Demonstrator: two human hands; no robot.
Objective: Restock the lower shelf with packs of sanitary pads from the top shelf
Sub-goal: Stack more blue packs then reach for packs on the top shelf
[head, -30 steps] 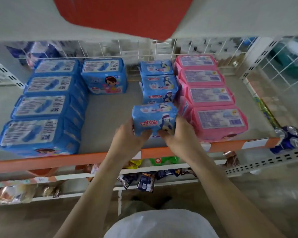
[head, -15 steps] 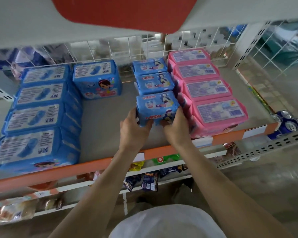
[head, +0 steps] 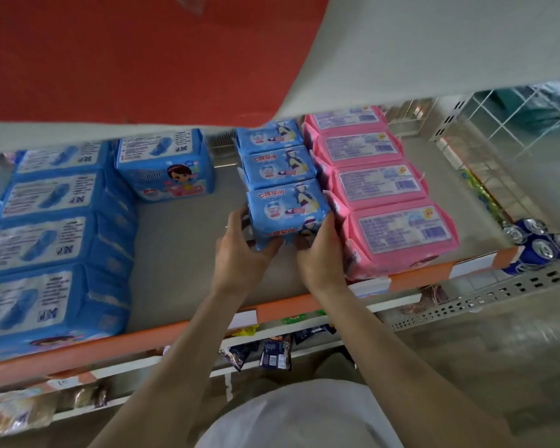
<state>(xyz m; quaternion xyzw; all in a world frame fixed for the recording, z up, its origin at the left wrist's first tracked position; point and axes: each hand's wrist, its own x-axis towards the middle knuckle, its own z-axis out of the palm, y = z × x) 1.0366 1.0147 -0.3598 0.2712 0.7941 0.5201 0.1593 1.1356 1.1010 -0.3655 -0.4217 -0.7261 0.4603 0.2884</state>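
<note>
A small light-blue pad pack [head: 286, 210] sits on the grey shelf [head: 181, 253], at the front of a row with two like packs [head: 278, 163] behind it. My left hand [head: 243, 250] grips its left side, fingers curled round the front corner. My right hand [head: 319, 253] holds its right side, squeezed against the pink packs [head: 398, 234]. The top shelf's underside [head: 434, 43] hangs over the back of the rows.
Large blue packs [head: 49, 253] line the left side, with one more blue pack [head: 165, 169] at the back. An orange shelf edge [head: 143, 337] runs along the front. Snack packets [head: 272, 350] hang below. Blue cans [head: 540, 244] stand at right.
Both hands have pushed the light-blue pack away from the front edge, back against the row of like packs. The view has tilted up and moved closer.
</note>
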